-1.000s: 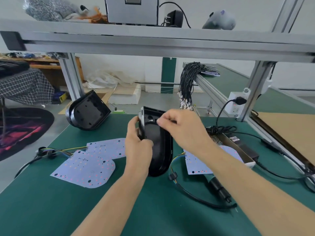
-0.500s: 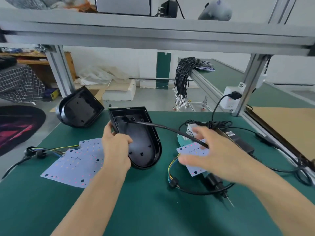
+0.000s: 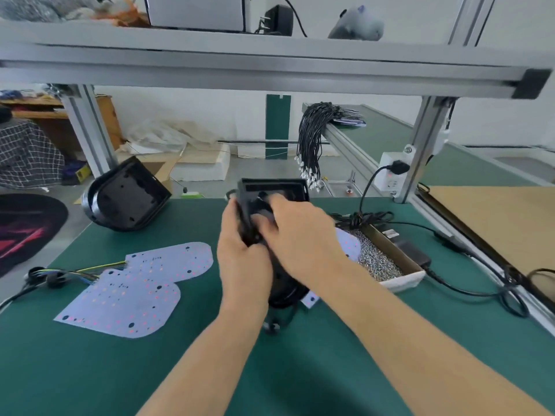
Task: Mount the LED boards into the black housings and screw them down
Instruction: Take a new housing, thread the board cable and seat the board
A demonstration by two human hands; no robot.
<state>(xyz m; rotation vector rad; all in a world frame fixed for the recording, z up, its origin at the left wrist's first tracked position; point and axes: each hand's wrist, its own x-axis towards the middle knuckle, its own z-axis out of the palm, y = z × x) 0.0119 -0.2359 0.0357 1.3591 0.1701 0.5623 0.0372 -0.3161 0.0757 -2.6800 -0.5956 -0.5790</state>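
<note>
A black housing (image 3: 271, 190) is held tilted above the green table's middle. My left hand (image 3: 240, 259) grips its left edge. My right hand (image 3: 297, 235) lies over its inside, fingers curled near the cable hole; what they pinch is blurred. A second black housing (image 3: 126, 196) leans at the table's far left edge. Two white LED boards (image 3: 141, 286) with coloured wires lie flat on the left. Another LED board (image 3: 348, 244) peeks out behind my right wrist, mostly hidden.
A shallow tray of small screws (image 3: 381, 259) sits right of my hands, with a black power adapter (image 3: 411, 253) and cables (image 3: 480, 292) beside it. A socket (image 3: 390, 175) hangs on the frame post. A bundle of black wires (image 3: 312, 139) hangs behind. An aluminium shelf beam (image 3: 270, 67) crosses overhead.
My right hand came back from the LED board on the right to the housing. My left hand lifted and tilted the housing upward. The black cable no longer stretches out to the right.
</note>
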